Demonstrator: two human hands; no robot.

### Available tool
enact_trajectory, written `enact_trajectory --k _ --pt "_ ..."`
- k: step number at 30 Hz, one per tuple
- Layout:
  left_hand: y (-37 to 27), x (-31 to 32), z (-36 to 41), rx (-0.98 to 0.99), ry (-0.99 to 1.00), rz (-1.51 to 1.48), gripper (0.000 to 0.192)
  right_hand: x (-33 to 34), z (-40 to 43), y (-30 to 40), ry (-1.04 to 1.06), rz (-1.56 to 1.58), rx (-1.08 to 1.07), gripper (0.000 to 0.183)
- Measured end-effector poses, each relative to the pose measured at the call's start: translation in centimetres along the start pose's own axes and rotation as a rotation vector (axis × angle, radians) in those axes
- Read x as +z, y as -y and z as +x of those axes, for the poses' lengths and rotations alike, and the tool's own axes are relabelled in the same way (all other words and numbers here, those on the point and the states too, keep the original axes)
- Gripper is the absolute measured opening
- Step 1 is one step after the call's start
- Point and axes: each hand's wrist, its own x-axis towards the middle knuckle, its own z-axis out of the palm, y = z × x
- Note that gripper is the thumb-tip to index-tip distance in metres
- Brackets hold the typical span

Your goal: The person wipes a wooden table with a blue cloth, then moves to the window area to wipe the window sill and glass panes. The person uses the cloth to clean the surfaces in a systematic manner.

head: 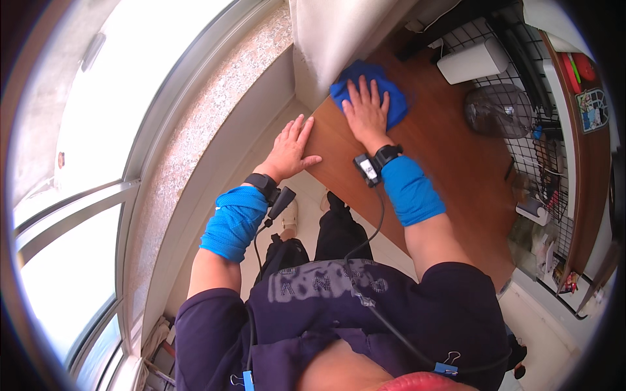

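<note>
A blue cloth (398, 100) lies bunched on the far left corner of a brown wooden desk top (450, 181). My right hand (368, 110) presses flat on the cloth, its fingers spread. At the desk's left edge rests my left hand (291, 149), palm down with fingers a little apart and the thumb over the edge; nothing is in it. Both wrists wear black bands with cabled devices, and blue sleeves cover the forearms.
A granite window sill (215, 117) runs along the left, and a pale curtain (337, 39) hangs beyond the desk's corner. On the right stand a white box-shaped device (472, 61), a dark transparent rounded object (499, 110), a black wire grid (562, 195) and a wooden shelf (594, 171).
</note>
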Motion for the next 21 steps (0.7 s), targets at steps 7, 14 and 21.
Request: enact_trajectory --k 7,14,21 --pt "5.4 -2.4 -8.4 -0.149 -0.097 -0.022 0.089 -2.6 -10.4 8.8 -0.036 0.251 -0.365 0.064" --pt "10.4 -11.5 -19.7 -0.158 -0.315 0.271 0.07 -3.8 -14.1 4.6 0.016 0.169 -0.225 0.057" --pt "17.2 -13.7 -27.3 -0.331 -0.482 0.495 0.073 -4.7 -25.0 -6.1 0.016 0.03 0.422 0.054"
